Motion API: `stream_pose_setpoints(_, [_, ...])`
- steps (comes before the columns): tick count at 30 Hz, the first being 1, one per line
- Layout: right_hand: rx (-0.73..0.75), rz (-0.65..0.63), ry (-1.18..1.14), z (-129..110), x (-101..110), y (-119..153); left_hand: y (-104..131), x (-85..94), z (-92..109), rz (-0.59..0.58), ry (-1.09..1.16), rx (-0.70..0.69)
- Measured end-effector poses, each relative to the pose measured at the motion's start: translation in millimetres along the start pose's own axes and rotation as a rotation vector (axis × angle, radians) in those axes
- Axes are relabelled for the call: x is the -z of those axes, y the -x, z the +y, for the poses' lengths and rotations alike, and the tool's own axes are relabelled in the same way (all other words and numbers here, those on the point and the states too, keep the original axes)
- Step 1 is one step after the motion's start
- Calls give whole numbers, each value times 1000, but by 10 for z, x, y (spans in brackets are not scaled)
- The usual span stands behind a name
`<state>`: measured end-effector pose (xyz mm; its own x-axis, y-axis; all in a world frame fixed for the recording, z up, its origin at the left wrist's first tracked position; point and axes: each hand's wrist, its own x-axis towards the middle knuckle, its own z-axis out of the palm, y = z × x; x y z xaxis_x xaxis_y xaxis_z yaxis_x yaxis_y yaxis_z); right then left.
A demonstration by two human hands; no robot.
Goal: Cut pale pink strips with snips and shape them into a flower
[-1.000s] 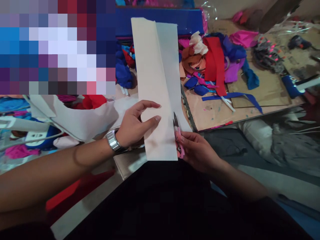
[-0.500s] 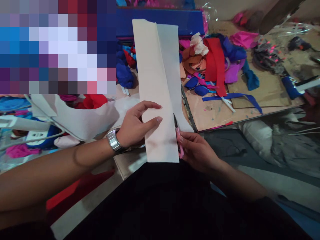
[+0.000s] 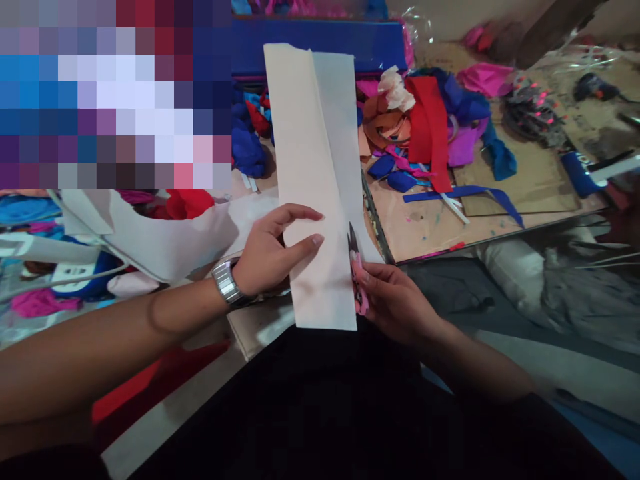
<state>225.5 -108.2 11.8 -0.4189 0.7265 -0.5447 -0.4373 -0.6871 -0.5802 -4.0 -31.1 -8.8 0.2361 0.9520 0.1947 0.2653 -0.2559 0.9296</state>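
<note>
4 o'clock from centre: right hand (image 3: 403, 293) is gripping pink-handled scissors (image 3: 355, 260), blades parted. 9 o'clock: left hand (image 3: 267, 253) is laying thumb and forefinger, apart, over white sheet (image 3: 307, 153); cannot tell hidden fingers' grip. Sheet is running 6 to 12 o'clock, probably light, creasable; suiting edge holds. Farther, 2 o'clock: red strip (image 3: 430, 133) is lying.

Sheet (image 3: 315, 160): off-white, plain. Scissors (image 3: 356, 259): pink handles, dark blades. Watch (image 3: 227, 283): silver. Cloth (image 3: 429, 133): red. Strip (image 3: 470, 191): blue.
</note>
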Motion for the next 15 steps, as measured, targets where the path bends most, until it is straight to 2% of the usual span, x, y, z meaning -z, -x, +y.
stream_pose_setpoints(15, [-4,50,21,-35,-43,-34,7,11,23,-15,-8,-2])
